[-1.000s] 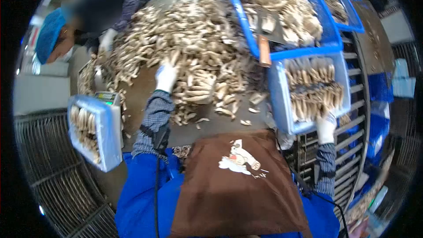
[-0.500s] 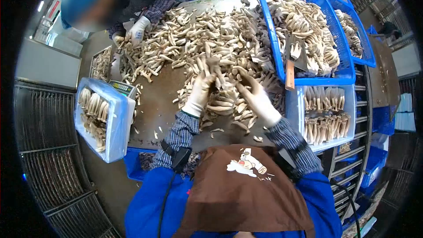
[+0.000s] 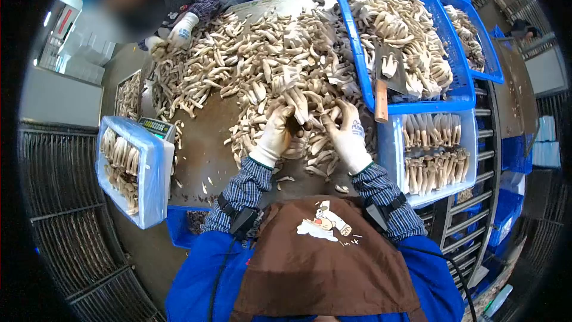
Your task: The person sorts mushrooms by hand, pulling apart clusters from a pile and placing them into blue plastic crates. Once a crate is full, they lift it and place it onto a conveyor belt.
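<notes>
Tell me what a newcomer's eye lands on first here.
A huge heap of pale mushrooms covers the table, with the left hand and right hand, both gloved, in its near edge. To the right, a blue crate of more mushrooms has a cleaver on top, and a white tray nearer the person holds neat rows. A co-worker's gloved hand is at the heap's far left.

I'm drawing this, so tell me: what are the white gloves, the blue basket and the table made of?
Gloves on the left hand and right hand: likely knitted fabric; soft, matte, with snug cuffs. Blue basket: probably plastic; bright, even colour and latticed walls. Table: looks like metal; smooth, with a dull grey-brown sheen.
</notes>
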Demonstrator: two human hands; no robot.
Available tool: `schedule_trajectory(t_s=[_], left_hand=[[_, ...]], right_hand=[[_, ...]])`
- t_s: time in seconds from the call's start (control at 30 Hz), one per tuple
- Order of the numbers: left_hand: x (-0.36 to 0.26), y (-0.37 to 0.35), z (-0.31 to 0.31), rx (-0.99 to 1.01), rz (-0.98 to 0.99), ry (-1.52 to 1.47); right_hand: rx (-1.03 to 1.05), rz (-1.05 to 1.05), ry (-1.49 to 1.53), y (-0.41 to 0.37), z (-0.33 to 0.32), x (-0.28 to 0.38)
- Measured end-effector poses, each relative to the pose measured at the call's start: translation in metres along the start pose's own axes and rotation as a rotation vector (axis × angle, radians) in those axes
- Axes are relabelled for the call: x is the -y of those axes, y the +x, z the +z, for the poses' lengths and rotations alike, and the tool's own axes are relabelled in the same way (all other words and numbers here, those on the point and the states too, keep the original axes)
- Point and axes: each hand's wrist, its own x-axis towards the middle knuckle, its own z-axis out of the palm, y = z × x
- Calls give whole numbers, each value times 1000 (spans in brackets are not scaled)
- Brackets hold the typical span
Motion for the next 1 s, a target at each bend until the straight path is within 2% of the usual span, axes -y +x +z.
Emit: schedule_trajectory(t_s=[0.03,0.07,0.1,0.17,0.2,0.23,0.27,0.3,0.37,0.4,0.43,0.47,0.5,0.53,0.57,0.6,0.63,0.67,0.7,0.73,0.77,0.8,0.83,0.9,0.97,1.0], left_hand=[[2,-2,9,3,53,52],[-9,-10,30,34,36,224],[-15,-13,40,-7,-114,407],[-3,-18,54,28,103,889],[11,-15,46,53,157,1059],[6,-22,64,130,204,1129],[2,-31,79,137,121,1153],[0,-37,85,142,46,1178],[1,-43,65,302,429,1685],[-1,-48,51,298,424,1795],[-3,-54,36,282,420,1909],[-5,-58,22,314,347,2013],[-6,-64,9,337,265,2116],[-9,-70,1,364,246,2174],[-11,-71,-1,378,283,2196],[-8,-68,-12,403,353,2249],[-7,-62,-21,419,418,2307],[-17,-60,-2,444,392,2192],[-18,-54,-1,462,354,2185],[-18,-47,-7,485,446,2183],[-23,-44,-5,523,480,2201],[-29,-40,-2,559,491,2236],[-36,-36,-2,569,390,2132],[-43,-31,-18,528,347,1973],[-49,-34,-29,495,335,1923],[-50,-37,-33,496,371,1920]], right_hand=[[48,1,119,0,-9,11],[111,135,360,-4,-3,12],[137,241,469,-4,0,18],[241,170,572,1,9,11],[234,356,614,3,4,20],[205,551,643,4,-4,27],[-12,421,837,-5,6,16],[-66,415,1026,-7,-15,27],[-161,435,1009,-19,-28,4],[-215,422,1079,-30,-42,-18],[-422,122,718,-46,-66,-28],[-598,44,625,-58,-89,-49],[-475,327,436,-75,-130,-79],[-586,59,189,-87,-160,-87],[-511,374,64,-98,-197,-88],[-416,396,-474,-127,-216,-150],[47,301,-1374,-155,-243,-204],[-362,580,-494,-127,-263,-133],[-299,455,-687,-138,-276,-173],[-23,466,-949,-153,-282,-220],[223,376,-1134,-159,-285,-231],[160,585,-1130,-151,-278,-207],[182,310,-1250,-165,-286,-235],[-278,248,-775,-138,-275,-170],[-376,45,-714,-129,-267,-155],[-334,34,-403,-120,-251,-136]])
